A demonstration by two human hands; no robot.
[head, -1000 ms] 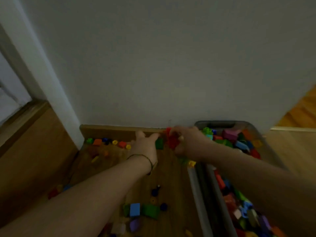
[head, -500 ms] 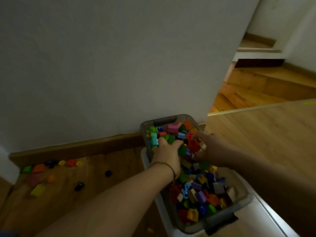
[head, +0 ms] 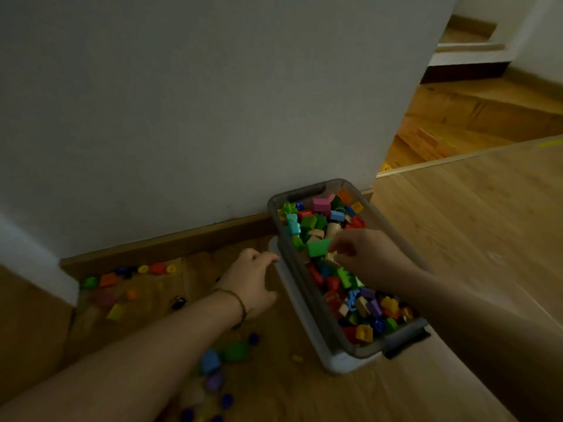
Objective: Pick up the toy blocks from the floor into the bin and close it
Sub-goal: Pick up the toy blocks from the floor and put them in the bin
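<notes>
1. Head view, centre of the frame: the bin [head: 305, 194], heaped with blocks, stands on its pale lid [head: 336, 364]. The right hand [head: 364, 254] hovers over it, fingertips bunched beside a green block [head: 317, 247]. I cannot tell whether they pinch anything.
2. Just left of the bin, the left hand [head: 252, 281] is low, fingers loosely curled, with nothing visible in them.
3. The gathering looks only partway done. Loose blocks [head: 210, 360] lie at the lower left, and a row of blocks [head: 158, 268] lines the skirting [head: 182, 239]. The next move calls for a reach left. Closing must wait, since the lid must first come out from underneath.
</notes>
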